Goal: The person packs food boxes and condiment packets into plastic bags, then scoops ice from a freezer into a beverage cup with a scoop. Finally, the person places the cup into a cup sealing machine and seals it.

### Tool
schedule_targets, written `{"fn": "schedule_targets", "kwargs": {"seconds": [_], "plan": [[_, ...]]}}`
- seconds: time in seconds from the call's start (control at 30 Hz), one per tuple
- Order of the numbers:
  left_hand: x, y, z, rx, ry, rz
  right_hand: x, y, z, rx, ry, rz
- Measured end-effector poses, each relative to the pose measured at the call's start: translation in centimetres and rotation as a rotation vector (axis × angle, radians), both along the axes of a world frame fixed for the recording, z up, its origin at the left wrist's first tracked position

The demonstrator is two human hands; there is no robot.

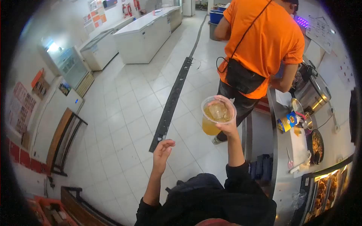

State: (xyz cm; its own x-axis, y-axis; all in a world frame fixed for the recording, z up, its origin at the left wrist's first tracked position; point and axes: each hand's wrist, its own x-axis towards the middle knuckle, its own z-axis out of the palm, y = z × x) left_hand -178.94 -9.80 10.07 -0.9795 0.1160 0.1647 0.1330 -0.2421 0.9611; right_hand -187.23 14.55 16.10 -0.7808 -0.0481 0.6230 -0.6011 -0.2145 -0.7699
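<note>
A clear plastic cup (209, 126) of yellow drink, with ice at the top, is held up in front of me. My right hand (228, 126) wraps round it from the right side, the fingers partly seen through the rim. To the left, my left hand (163, 153) hangs in the air above the tiled floor, apart from the cup. Its fingers are loosely curled and apart, and nothing shows in them.
A person in an orange shirt (264, 41) stands at the counter (279, 180) ahead right. Scissors (290, 158), a pan of food (317, 147) and a blue-yellow packet (288, 121) lie there. A dark floor strip (173, 100) runs forward; a white chest freezer (151, 37) stands beyond. A bench (62, 139) is left.
</note>
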Motion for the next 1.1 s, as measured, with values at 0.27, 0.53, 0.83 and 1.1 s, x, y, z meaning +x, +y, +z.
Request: {"fn": "schedule_targets", "kwargs": {"seconds": [0.27, 0.53, 0.83, 1.1], "plan": [[-20.0, -1.5, 0.2, -0.108, 0.193, -0.349, -15.7, -4.5, 1.5, -0.347, -0.198, 0.399], [-44.1, 5.1, 7.5, 0.048, 0.584, -0.149, -36.6, -5.7, 2.7, -0.301, -0.145, 0.378], [-68.5, 6.5, 3.2, 0.510, 0.030, -0.359, -61.1, -6.8, -1.6, -0.041, 0.096, 0.111], [-94.0, 11.0, -3.4, 0.297, 0.181, -0.529, -82.5, -3.8, -5.3, 0.018, -0.091, -0.174]]}}
